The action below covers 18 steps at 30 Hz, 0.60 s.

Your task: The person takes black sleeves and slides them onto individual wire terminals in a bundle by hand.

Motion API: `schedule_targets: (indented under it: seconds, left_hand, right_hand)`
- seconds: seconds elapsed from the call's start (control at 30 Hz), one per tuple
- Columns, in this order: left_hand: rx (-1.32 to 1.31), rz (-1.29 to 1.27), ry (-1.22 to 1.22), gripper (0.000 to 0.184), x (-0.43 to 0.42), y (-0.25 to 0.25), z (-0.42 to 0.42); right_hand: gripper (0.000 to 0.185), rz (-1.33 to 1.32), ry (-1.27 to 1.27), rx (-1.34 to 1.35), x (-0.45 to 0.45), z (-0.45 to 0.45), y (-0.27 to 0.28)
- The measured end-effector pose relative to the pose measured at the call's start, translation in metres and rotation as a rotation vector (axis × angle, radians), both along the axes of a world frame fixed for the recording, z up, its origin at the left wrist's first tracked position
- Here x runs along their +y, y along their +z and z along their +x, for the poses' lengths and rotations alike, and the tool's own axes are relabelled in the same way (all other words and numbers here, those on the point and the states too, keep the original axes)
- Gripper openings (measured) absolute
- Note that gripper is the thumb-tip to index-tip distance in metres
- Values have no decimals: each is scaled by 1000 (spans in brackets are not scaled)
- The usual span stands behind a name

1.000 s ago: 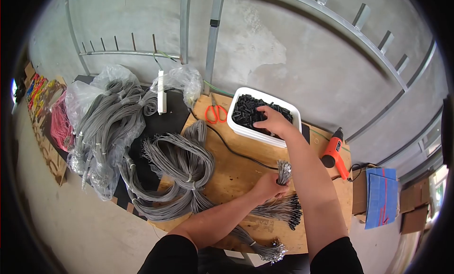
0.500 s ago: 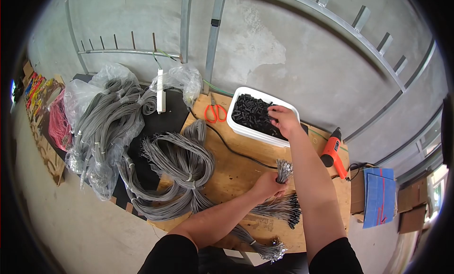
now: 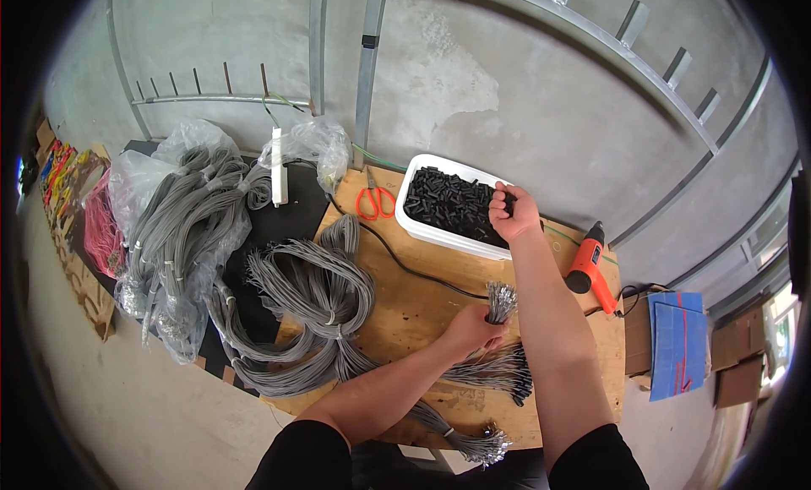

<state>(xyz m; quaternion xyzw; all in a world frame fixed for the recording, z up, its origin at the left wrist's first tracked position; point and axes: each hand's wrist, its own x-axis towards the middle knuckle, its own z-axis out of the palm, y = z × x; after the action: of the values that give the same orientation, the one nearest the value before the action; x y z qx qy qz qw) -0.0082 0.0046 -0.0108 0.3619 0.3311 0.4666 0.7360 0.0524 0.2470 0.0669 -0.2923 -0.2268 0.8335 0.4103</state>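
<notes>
My left hand (image 3: 475, 329) is closed round a bundle of grey wires, whose silvery ends (image 3: 501, 301) stick up above the fingers. My right hand (image 3: 514, 214) is curled over the right end of a white tub (image 3: 452, 242), with black pieces showing between its fingers. Many short black tubes (image 3: 448, 199) fill the tub. Just below my left hand, wires with black-capped ends (image 3: 507, 372) lie on the wooden table (image 3: 405, 313). Nearer the front edge rests another grey bundle with silvery ends (image 3: 481, 446).
Coiled grey wires (image 3: 325, 291) and plastic-wrapped bundles (image 3: 190, 211) lie to the left, near a white power strip (image 3: 279, 167). Red-handled scissors (image 3: 375, 201) are left of the tub. An orange heat gun (image 3: 591, 270) sits at the right, its cord beside blue-covered boxes (image 3: 677, 346).
My right hand has moved from the middle of the tub to its right end, and its fingers have curled in round black pieces. My left hand keeps its hold; the view has shifted slightly.
</notes>
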Motion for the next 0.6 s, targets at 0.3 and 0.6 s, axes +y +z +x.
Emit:
schedule_targets:
  seconds: [0.3,0.6]
  left_hand:
    - [70,-50,95,12,0,4,-1]
    - [-51,-5,49,16,-1,-1,2]
  right_hand:
    - [12,0,19,144,-40,40,29]
    - [18,146,-50,-321,-176,160,-13]
